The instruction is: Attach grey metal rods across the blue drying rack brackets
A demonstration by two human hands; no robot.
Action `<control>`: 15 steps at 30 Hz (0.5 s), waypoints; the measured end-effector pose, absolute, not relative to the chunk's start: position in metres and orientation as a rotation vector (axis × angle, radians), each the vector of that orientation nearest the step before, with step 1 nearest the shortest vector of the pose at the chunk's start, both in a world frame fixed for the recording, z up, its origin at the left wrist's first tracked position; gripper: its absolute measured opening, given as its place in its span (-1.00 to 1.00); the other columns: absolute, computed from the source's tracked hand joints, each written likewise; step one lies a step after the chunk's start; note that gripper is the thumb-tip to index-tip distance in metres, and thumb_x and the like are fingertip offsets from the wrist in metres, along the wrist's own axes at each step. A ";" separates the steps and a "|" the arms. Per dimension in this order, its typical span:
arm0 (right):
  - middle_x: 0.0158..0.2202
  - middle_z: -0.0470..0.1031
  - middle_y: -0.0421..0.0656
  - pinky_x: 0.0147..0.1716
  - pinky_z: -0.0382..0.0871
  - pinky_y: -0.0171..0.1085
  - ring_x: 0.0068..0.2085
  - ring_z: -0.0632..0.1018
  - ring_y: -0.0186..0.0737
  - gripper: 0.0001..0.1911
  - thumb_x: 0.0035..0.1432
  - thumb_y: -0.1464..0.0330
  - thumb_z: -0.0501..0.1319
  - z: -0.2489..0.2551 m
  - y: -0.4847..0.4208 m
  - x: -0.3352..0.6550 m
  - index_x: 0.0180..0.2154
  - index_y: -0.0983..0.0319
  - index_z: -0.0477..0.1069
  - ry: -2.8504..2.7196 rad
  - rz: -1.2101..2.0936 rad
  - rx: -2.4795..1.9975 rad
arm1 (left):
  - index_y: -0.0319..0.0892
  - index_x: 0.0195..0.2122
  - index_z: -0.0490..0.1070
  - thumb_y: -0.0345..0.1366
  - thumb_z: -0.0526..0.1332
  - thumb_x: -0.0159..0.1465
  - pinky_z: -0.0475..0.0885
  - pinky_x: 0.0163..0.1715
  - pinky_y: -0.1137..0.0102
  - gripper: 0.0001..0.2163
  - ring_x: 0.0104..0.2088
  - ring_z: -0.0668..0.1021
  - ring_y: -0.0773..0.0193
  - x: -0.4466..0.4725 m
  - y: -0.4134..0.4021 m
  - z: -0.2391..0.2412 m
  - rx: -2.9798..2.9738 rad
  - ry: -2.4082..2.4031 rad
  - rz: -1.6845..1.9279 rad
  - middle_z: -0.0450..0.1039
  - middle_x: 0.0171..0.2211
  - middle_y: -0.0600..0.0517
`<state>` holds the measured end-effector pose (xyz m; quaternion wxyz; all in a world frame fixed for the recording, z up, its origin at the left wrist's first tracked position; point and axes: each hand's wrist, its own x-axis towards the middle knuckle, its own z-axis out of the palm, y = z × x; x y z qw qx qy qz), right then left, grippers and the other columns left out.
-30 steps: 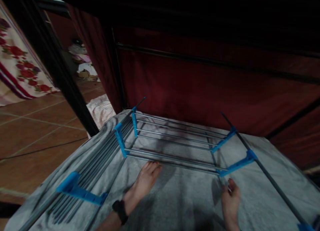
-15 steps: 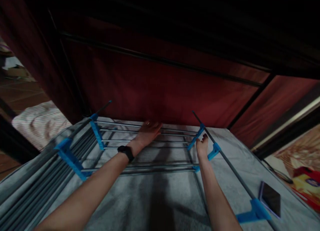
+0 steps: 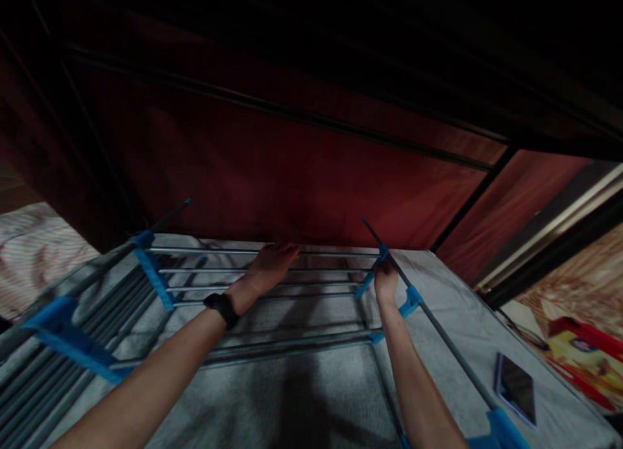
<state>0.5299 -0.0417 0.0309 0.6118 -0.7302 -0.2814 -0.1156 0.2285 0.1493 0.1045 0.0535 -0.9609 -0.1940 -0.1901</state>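
Note:
A folding drying rack [image 3: 302, 339] with grey metal rods and blue plastic brackets lies flat on a grey towel [image 3: 272, 403]. My left hand [image 3: 267, 267], with a black watch on its wrist, reaches to the far end and rests on the last rods, fingers laid over them. My right hand [image 3: 385, 281] is closed around the far right blue bracket [image 3: 374, 274], where a dark side rod runs through. Both arms are stretched forward over the rack.
A dark red fabric wall [image 3: 292, 170] with black poles stands right behind the rack. A phone [image 3: 516, 387] lies on the towel at the right. A folded side section with blue brackets [image 3: 63, 339] lies at the left. A striped cloth [image 3: 29, 254] is on the floor at far left.
Both hands have moved from the near edge of the rack to its far end. My right hand has closed on the far blue bracket. The view has swung to the right.

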 end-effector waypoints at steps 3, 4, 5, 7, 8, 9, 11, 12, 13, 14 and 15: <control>-0.29 0.69 0.02 0.18 0.48 0.08 0.02 0.65 0.17 -0.59 0.05 0.19 0.10 0.031 -0.042 0.527 -0.18 0.18 0.61 -0.584 -0.257 -1.701 | -0.11 0.20 0.62 -0.45 0.20 0.53 0.58 0.10 0.16 -0.69 0.13 0.69 -0.01 0.229 0.149 0.106 -2.916 -0.586 -0.621 0.68 0.12 -0.18; -0.31 0.69 0.02 0.17 0.48 0.07 0.02 0.65 0.17 -0.62 0.05 0.19 0.11 0.032 -0.042 0.526 -0.21 0.17 0.60 -0.573 -0.252 -1.704 | -0.12 0.17 0.63 -0.45 0.21 0.53 0.58 0.10 0.17 -0.71 0.13 0.70 0.00 0.229 0.148 0.106 -2.921 -0.567 -0.619 0.69 0.10 -0.17; -0.31 0.68 0.01 0.17 0.48 0.07 0.02 0.65 0.16 -0.65 0.04 0.19 0.11 0.032 -0.042 0.525 -0.24 0.16 0.58 -0.564 -0.247 -1.706 | -0.13 0.14 0.63 -0.44 0.21 0.54 0.58 0.10 0.18 -0.74 0.12 0.70 0.01 0.229 0.148 0.105 -2.924 -0.555 -0.618 0.70 0.08 -0.17; -0.30 0.69 0.01 0.18 0.47 0.06 0.04 0.65 0.17 -0.68 0.05 0.19 0.12 0.033 -0.043 0.524 -0.26 0.14 0.57 -0.546 -0.241 -1.710 | -0.14 0.10 0.64 -0.41 0.22 0.55 0.58 0.10 0.19 -0.77 0.12 0.70 0.01 0.228 0.148 0.105 -2.918 -0.554 -0.627 0.70 0.05 -0.17; -0.29 0.69 0.01 0.19 0.47 0.06 0.05 0.65 0.17 -0.69 0.05 0.19 0.12 0.033 -0.043 0.524 -0.27 0.13 0.57 -0.541 -0.236 -1.712 | -0.15 0.10 0.64 -0.41 0.23 0.54 0.58 0.09 0.18 -0.78 0.11 0.71 0.01 0.228 0.148 0.104 -2.915 -0.561 -0.636 0.70 0.05 -0.18; -0.29 0.70 0.01 0.20 0.46 0.07 0.07 0.65 0.18 -0.70 0.06 0.20 0.13 0.034 -0.043 0.524 -0.27 0.13 0.57 -0.536 -0.228 -1.714 | -0.15 0.11 0.64 -0.42 0.23 0.54 0.59 0.09 0.18 -0.77 0.10 0.71 0.01 0.229 0.149 0.104 -2.915 -0.564 -0.644 0.70 0.07 -0.18; -0.25 0.72 0.04 0.23 0.44 0.08 0.09 0.65 0.20 -0.69 0.06 0.19 0.13 0.034 -0.043 0.524 -0.25 0.13 0.59 -0.528 -0.208 -1.719 | -0.16 0.16 0.63 -0.44 0.22 0.53 0.60 0.09 0.17 -0.73 0.10 0.72 0.01 0.231 0.151 0.102 -2.929 -0.559 -0.639 0.70 0.10 -0.20; -0.22 0.73 0.06 0.23 0.44 0.09 0.10 0.65 0.20 -0.67 0.06 0.19 0.14 0.034 -0.043 0.524 -0.25 0.15 0.60 -0.523 -0.199 -1.722 | -0.16 0.18 0.63 -0.44 0.21 0.53 0.61 0.11 0.16 -0.72 0.12 0.72 0.00 0.232 0.152 0.101 -2.939 -0.557 -0.627 0.70 0.12 -0.21; -0.18 0.73 0.09 0.24 0.44 0.09 0.10 0.65 0.21 -0.66 0.06 0.19 0.14 0.033 -0.043 0.524 -0.24 0.17 0.60 -0.519 -0.193 -1.723 | -0.17 0.20 0.62 -0.45 0.20 0.53 0.60 0.14 0.15 -0.70 0.15 0.71 -0.01 0.232 0.153 0.100 -2.947 -0.556 -0.616 0.70 0.14 -0.21; -0.14 0.74 0.12 0.23 0.44 0.09 0.09 0.65 0.20 -0.64 0.06 0.18 0.13 0.033 -0.043 0.523 -0.23 0.19 0.61 -0.516 -0.189 -1.724 | -0.16 0.22 0.62 -0.45 0.19 0.53 0.60 0.18 0.14 -0.68 0.18 0.70 -0.01 0.232 0.154 0.098 -2.953 -0.558 -0.606 0.69 0.16 -0.22; -0.10 0.74 0.14 0.23 0.45 0.08 0.09 0.65 0.20 -0.62 0.06 0.18 0.13 0.033 -0.043 0.523 -0.23 0.20 0.62 -0.516 -0.186 -1.723 | -0.16 0.23 0.62 -0.46 0.18 0.53 0.58 0.21 0.13 -0.66 0.22 0.69 -0.02 0.231 0.156 0.097 -2.955 -0.565 -0.600 0.69 0.18 -0.22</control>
